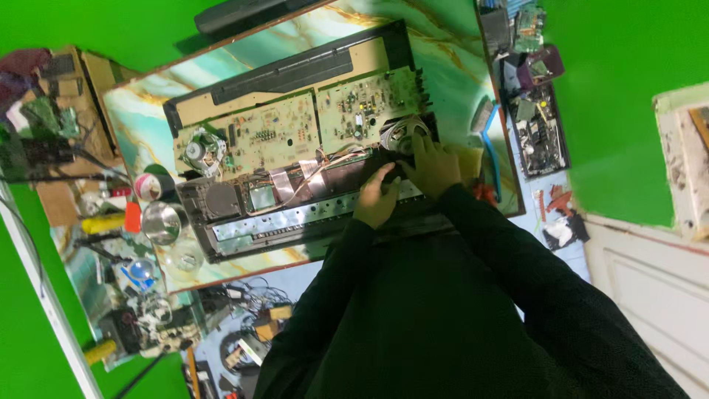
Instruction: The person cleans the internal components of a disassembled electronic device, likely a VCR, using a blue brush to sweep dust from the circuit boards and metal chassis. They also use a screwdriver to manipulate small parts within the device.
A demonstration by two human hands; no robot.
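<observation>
Hands meet at the right end of an opened keyboard (295, 155) lying across a marbled table (443, 52). Left hand (377, 198) curls over the black edge, grip unclear; right hand (432, 166) rests, fingers spread, beside a round speaker (402, 133), holding nothing visible.

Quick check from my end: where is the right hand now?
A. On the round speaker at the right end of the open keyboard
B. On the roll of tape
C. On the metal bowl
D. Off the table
A: the right hand lies on the speaker beside the green boards, far from tape and bowl.
</observation>
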